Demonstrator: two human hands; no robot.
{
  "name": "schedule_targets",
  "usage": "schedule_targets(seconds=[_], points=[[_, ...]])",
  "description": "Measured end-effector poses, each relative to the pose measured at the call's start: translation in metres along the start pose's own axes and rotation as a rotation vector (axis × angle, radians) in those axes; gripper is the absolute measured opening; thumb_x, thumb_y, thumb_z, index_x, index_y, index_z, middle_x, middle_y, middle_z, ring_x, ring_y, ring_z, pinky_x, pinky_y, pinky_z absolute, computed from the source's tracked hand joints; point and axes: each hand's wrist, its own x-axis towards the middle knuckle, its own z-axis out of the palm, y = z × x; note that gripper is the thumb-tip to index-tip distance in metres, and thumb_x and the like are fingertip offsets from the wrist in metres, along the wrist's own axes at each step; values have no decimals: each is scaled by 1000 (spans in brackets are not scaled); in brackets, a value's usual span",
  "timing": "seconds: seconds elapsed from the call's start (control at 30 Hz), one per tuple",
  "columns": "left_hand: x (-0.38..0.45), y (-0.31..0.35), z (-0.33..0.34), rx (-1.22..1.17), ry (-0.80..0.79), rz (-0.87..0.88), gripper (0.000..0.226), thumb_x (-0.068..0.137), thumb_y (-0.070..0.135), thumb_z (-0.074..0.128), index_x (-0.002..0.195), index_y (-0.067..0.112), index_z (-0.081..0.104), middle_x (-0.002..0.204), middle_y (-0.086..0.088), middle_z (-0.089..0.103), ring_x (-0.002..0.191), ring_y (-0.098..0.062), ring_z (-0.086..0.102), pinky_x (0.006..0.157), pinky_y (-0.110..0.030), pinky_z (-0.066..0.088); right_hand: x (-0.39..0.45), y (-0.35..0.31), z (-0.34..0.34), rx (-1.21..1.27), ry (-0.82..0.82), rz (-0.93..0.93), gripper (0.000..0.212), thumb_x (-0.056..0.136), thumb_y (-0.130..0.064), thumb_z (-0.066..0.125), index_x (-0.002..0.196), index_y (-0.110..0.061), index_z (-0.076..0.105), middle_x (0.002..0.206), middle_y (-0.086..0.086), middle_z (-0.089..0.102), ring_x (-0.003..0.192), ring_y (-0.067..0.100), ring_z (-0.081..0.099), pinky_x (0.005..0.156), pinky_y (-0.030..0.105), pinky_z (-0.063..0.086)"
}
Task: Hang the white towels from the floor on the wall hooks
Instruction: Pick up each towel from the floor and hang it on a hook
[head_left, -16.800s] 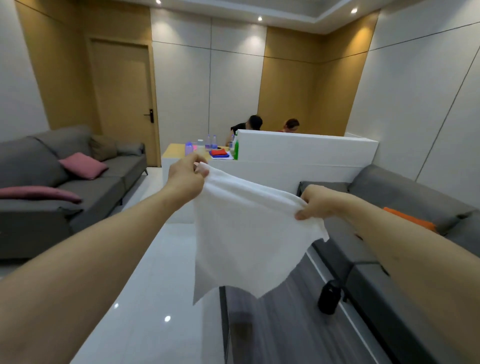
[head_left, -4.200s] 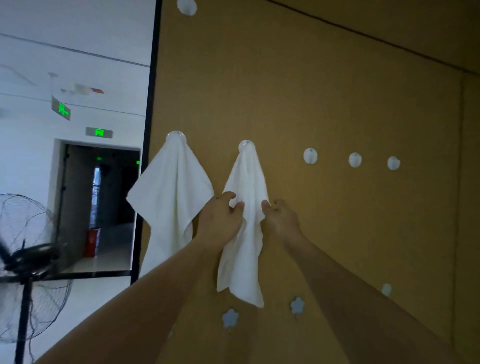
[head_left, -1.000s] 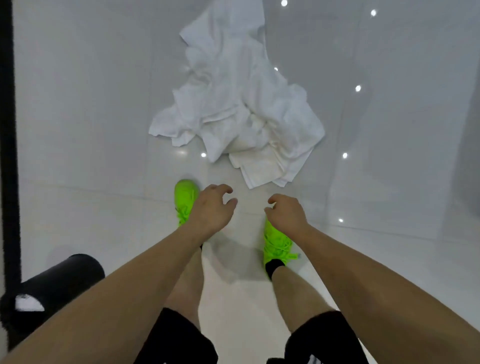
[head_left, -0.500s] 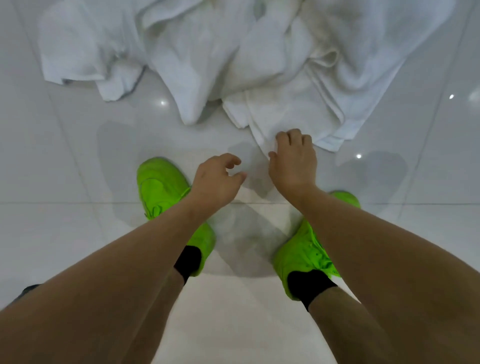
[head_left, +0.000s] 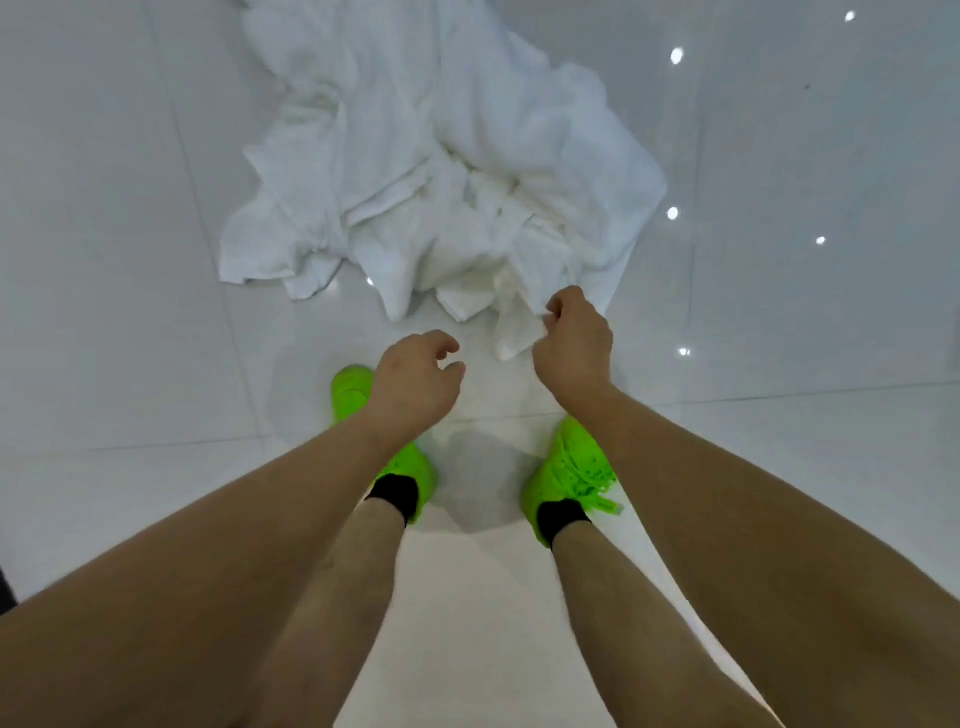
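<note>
Several white towels lie in a crumpled heap on the glossy white floor, just ahead of the person's 2 green shoes. How many towels make up the heap cannot be told, since the folds run into one another.

The right hand is at the near edge of the heap, fingers curled and pinching a corner of 1 towel; that corner is drawn up slightly toward the hand while the rest of the cloth is on the floor. The left hand hovers beside it, just above the floor, fingers loosely bent and holding nothing.

No wall or hooks are in view, so what has been hung cannot be judged from this moment. Judging by the size of the heap, a good share of the work is left: this towel must be lifted free, carried to the wall and hooked, and the same done for each towel remaining. The present step looks like the very start of 1 more pickup.
</note>
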Motion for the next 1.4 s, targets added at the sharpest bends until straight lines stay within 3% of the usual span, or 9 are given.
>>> schedule_targets(seconds=[0.17,0.43,0.53,0.63,0.8,0.87,0.97,1.13,1.4], points=[[-75,123,-89,53,117,267,39,90,20,60,129,19,58,119,-5,61,106,-22,58,87,-23,36,-37,-76,-161,135,104,-53,30,75,4,49,94,-18,43,73,-14,46,71,15,50,61,27,38],[-237,339,-205,163,230,596,55,91,32,63,142,26,44,139,-1,52,127,-21,47,100,-30,36,-153,-162,-433,408,274,-170,22,76,-9,34,84,-22,50,71,-4,53,62,13,49,53,27,38],[-304,416,-233,171,204,693,41,88,39,65,128,31,58,129,7,59,119,-16,53,93,-28,42,-200,-176,-533,455,356,-247,22,77,-8,37,77,-25,51,74,-7,55,65,11,51,55,24,38],[-370,487,-245,146,215,823,14,85,48,65,90,35,66,95,16,66,97,-10,61,75,-26,46,-242,-178,-623,460,461,-315,23,78,-7,41,79,-23,57,82,-7,60,76,11,56,59,25,40],[-468,585,-240,90,326,1030,33,86,42,64,59,28,51,60,10,53,61,-12,50,51,-26,32,-303,-158,-737,511,604,-380,17,80,-11,49,72,-22,59,79,-6,61,78,14,57,59,26,40],[-495,617,-239,123,362,1096,31,87,33,63,61,25,49,62,7,50,61,-13,47,52,-26,31,-327,-142,-774,520,677,-390,20,85,-34,59,71,-21,58,71,-9,59,72,12,57,62,29,44],[-521,661,-239,195,395,1217,14,88,20,57,76,24,62,68,6,56,69,-14,52,57,-26,40,-358,-112,-823,465,745,-385,42,67,-58,71,70,-18,62,60,-10,58,61,9,55,58,31,45],[-524,725,-214,336,419,1282,32,88,11,48,64,31,50,73,6,57,67,-9,50,50,-22,32,-382,-61,-887,222,778,-298,13,68,-30,79,76,-26,69,75,-10,67,76,10,64,57,24,44],[-509,879,-165,217,363,1394,26,90,17,43,75,32,57,81,2,59,79,-20,55,64,-30,45,-350,18,-994,127,1001,-214,10,83,-32,67,85,-26,74,81,-8,68,79,13,63,67,31,50]])
